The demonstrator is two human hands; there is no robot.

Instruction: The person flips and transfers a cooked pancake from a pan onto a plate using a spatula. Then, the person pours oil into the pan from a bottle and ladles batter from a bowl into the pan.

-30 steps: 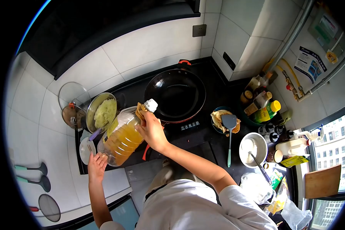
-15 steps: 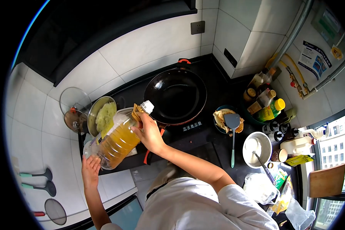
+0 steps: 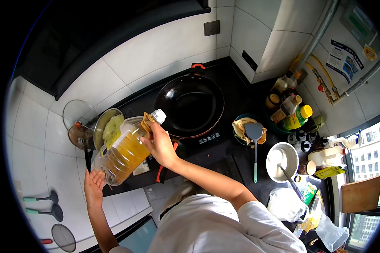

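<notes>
A large clear bottle of yellow oil (image 3: 126,156) is tilted, its white cap up and to the right. My right hand (image 3: 161,145) is wrapped round the handle near its neck. Against the bottle's base rests my left hand (image 3: 94,185), fingers spread. The cap is beside the rim of a black wok (image 3: 190,105), whose inside shows no food. Behind the bottle, partly hidden, is a metal bowl (image 3: 99,128) with pale green shreds (image 3: 112,130).
Glass lids (image 3: 81,137) lean at the left wall. A grey spatula (image 3: 253,131) lies over a dish of fried food (image 3: 240,126). To the right are a white-filled pot (image 3: 282,158), bottles (image 3: 292,120) and plastic bags (image 3: 286,204).
The bottle has shifted slightly left and down with both hands. My left hand's fingers have moved round to the base's side. The view has shifted a little.
</notes>
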